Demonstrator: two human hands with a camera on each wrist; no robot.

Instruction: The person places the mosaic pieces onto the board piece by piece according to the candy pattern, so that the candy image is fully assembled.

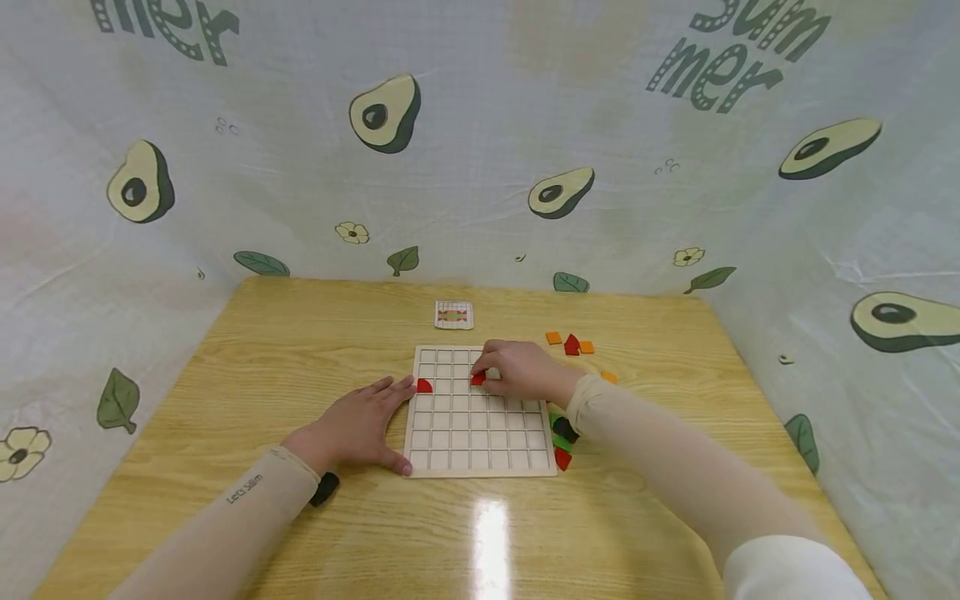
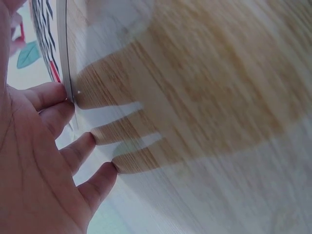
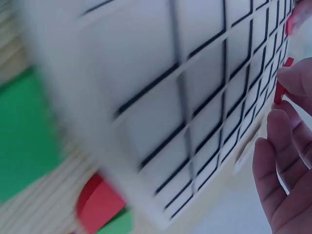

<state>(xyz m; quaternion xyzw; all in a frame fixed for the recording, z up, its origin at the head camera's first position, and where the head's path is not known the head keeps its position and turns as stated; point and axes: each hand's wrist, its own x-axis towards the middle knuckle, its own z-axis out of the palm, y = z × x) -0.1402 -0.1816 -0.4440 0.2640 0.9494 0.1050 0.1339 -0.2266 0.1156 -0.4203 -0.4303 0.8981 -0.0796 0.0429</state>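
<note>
1. So, the left hand (image 1: 360,425) is spread wide, holding nothing. Its fingertips rest along the left edge of the pale grid board (image 1: 480,459), thumb down by the near-left corner.
2. Right hand (image 1: 525,371) has a small red piece (image 1: 477,379) pinched between thumb and fingers, over the upper-middle squares of that board. Can't tell if the piece is touching the board, tbh.
3. Another one, a red rounded piece (image 1: 424,386), sits in the leftmost column of the grid, near the left fingertips.
4. Board itself lies flat on the wood-grain table (image 1: 390,542), right between the two hands.
5. Just past its far edge there's a little pattern card (image 1: 454,315) with a red and green design on a grid.
6. Off to the right you've got orange squares (image 1: 553,337) around some red bits (image 1: 572,345), then green pieces (image 1: 562,443) and a red corner piece (image 1: 563,458) beside the board's right edge, partly hidden by a dark object (image 1: 566,429).
7. Backdrop's a pale avocado-print cloth (image 1: 465,167).
</note>
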